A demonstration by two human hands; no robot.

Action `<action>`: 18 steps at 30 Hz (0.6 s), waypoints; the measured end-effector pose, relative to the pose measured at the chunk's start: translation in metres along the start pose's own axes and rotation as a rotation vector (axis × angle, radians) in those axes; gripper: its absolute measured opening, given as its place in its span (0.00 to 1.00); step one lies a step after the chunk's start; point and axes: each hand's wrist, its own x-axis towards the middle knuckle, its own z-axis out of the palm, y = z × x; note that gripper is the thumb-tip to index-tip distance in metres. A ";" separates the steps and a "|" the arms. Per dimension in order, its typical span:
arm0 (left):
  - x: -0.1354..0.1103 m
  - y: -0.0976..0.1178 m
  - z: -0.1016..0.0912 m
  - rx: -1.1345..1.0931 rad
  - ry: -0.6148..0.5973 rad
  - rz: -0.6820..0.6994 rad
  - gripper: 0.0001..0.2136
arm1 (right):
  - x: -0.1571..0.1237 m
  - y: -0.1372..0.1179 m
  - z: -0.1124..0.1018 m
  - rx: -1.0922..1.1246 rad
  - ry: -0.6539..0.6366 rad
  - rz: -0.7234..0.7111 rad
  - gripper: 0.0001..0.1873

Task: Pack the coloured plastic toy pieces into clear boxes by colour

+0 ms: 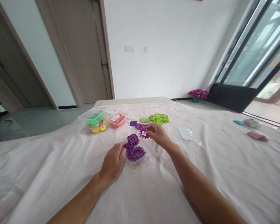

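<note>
My right hand pinches a purple interlocking building tile with a window-like cut-out, held above the cloth. My left hand rests against the left side of a clear plastic container, its fingers curled at the rim. Inside lie several dark purple tiles, some in stacks. Just beyond the held tile are more magenta tiles and one blue-violet tile. A loose pile of lime-green tiles lies farther back, to the right.
At the back left stand a box with green pieces, yellow pieces beneath, and a lidded box of orange-red pieces. A clear lid with a white card lies right. A pink cloth is at far right.
</note>
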 end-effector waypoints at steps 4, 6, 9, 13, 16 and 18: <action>0.000 0.000 0.000 -0.007 0.000 -0.001 0.15 | -0.002 -0.005 0.002 0.056 0.015 -0.008 0.08; 0.000 0.001 -0.001 -0.012 0.001 -0.002 0.15 | -0.003 -0.008 0.002 0.085 0.049 -0.021 0.08; 0.000 0.001 -0.001 -0.017 -0.004 -0.007 0.15 | -0.005 -0.010 0.005 0.098 0.103 -0.039 0.08; 0.000 0.001 -0.002 -0.018 -0.004 -0.009 0.15 | -0.011 -0.008 0.013 0.045 0.107 -0.063 0.09; 0.001 0.002 -0.002 -0.015 -0.001 -0.004 0.15 | -0.014 -0.007 0.017 0.042 0.094 -0.061 0.11; 0.001 0.003 -0.003 -0.017 -0.008 -0.008 0.15 | -0.014 -0.009 0.018 0.075 0.127 -0.056 0.11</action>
